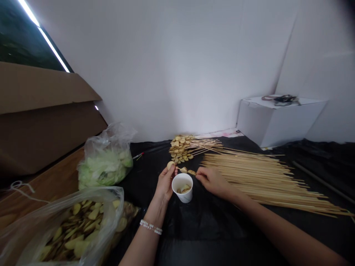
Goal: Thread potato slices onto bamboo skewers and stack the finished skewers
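Between the finger and thumb of my left hand [166, 181] is a pale potato slice [171, 165], at the left end of a thin wooden skewer. Two more slices [183, 170] sit along that skewer, between my hands. My right hand [212, 179] pinches the skewer's other end, its fingertips close to the rightmost slice [191, 172]. Just below the skewer stands a white paper cup [186, 197] with some slices [183, 188] inside. How far the skewer's point reaches past the left slice is hidden by my fingers.
Bare skewers [260, 177] lie in a wide spread at right. Behind the cup is a pile of loaded skewers [180, 147]. An open plastic bag of slices [111, 225] and a bag of pale green pieces [105, 166] stand left. A white box [283, 122] is at the back right.
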Demonstrator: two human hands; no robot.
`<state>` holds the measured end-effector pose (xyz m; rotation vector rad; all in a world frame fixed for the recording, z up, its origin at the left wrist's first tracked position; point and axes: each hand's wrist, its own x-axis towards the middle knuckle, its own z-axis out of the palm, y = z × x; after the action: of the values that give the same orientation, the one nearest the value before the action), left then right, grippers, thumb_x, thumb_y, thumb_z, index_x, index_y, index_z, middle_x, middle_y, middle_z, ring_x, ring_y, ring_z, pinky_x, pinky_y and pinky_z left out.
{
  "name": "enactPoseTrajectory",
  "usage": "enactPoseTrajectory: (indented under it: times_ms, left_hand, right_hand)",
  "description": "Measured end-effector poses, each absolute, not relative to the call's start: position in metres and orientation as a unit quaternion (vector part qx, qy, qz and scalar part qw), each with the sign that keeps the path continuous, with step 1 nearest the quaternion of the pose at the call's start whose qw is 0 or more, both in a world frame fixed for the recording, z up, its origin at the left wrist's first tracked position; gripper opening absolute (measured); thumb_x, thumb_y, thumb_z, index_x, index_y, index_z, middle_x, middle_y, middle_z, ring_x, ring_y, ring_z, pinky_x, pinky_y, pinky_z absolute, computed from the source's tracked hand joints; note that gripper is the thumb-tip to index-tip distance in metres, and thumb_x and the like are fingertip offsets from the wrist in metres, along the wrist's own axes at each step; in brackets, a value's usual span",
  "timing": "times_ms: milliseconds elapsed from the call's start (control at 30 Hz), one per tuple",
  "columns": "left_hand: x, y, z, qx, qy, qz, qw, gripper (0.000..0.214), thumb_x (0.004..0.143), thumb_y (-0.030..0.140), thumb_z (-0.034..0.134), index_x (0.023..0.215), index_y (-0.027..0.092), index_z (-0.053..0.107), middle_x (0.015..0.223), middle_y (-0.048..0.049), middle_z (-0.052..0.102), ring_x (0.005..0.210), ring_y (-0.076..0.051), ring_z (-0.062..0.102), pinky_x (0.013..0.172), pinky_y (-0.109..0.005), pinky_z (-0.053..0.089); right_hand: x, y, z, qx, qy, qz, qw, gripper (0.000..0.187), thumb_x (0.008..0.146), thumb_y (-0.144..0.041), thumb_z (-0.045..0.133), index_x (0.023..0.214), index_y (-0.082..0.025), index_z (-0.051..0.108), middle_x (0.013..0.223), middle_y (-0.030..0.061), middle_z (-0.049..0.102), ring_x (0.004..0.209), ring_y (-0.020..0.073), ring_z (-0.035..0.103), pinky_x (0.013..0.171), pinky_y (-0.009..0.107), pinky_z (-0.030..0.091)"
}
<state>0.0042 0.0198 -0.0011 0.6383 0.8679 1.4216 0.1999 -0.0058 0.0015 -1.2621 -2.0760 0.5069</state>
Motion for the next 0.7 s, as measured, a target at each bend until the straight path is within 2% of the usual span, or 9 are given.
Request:
enactPoseTrajectory:
  times_ms: [100, 233, 433, 567, 700]
  left_hand:
    - [0.0025, 0.0208, -0.0011, 0.268, 0.375, 0.632, 0.623, 0.026, 0.062, 0.027, 0.079, 0.079, 0.010, 0.068, 0.065, -0.0015, 0.064, 0.052, -0.005, 0.055, 0.053, -0.015, 0.046]
    - [0.0027, 0.0211, -0.0031, 0.270, 0.367, 0.638, 0.621, 0.028, 0.062, 0.026, 0.079, 0.083, 0.010, 0.069, 0.066, -0.0020, 0.066, 0.054, -0.005, 0.056, 0.055, -0.015, 0.047]
    - [0.0059, 0.0193, -0.0015, 0.251, 0.379, 0.633, 0.626, 0.023, 0.068, 0.024, 0.076, 0.085, 0.009, 0.069, 0.071, -0.0051, 0.069, 0.055, -0.007, 0.060, 0.056, -0.016, 0.049]
    - [0.0068, 0.0185, -0.0005, 0.250, 0.394, 0.624, 0.627, 0.021, 0.070, 0.025, 0.074, 0.083, 0.010, 0.069, 0.078, -0.0078, 0.072, 0.061, -0.010, 0.064, 0.060, -0.019, 0.052]
    - [0.0071, 0.0180, -0.0014, 0.256, 0.402, 0.612, 0.631, 0.020, 0.069, 0.025, 0.075, 0.082, 0.010, 0.069, 0.076, -0.0076, 0.072, 0.065, -0.012, 0.066, 0.063, -0.020, 0.053]
  right_hand:
    - [0.2001, -0.0087, 0.0019, -0.480, -0.809, 0.150, 0.306, 0.013, 0.086, -0.021, 0.048, 0.080, -0.018, 0.058, 0.072, 0.0009, 0.062, 0.067, 0.0127, 0.053, 0.060, 0.023, 0.031]
    - [0.1995, -0.0111, 0.0025, -0.489, -0.823, 0.075, 0.278, 0.022, 0.091, -0.022, 0.039, 0.081, -0.017, 0.058, 0.075, 0.0043, 0.063, 0.068, 0.0142, 0.053, 0.062, 0.025, 0.031]
    - [0.1992, -0.0045, 0.0012, -0.488, -0.780, 0.255, 0.295, 0.024, 0.089, -0.022, 0.042, 0.073, -0.018, 0.060, 0.058, -0.0020, 0.058, 0.057, 0.0120, 0.052, 0.056, 0.022, 0.033]
    - [0.2024, -0.0034, -0.0002, -0.488, -0.800, 0.137, 0.320, 0.023, 0.089, -0.022, 0.044, 0.075, -0.018, 0.062, 0.072, 0.0024, 0.063, 0.069, 0.0143, 0.054, 0.064, 0.024, 0.034]
    - [0.2051, -0.0078, 0.0004, -0.474, -0.830, 0.013, 0.292, 0.026, 0.091, -0.017, 0.038, 0.082, -0.017, 0.062, 0.080, 0.0071, 0.063, 0.078, 0.0172, 0.053, 0.070, 0.026, 0.034]
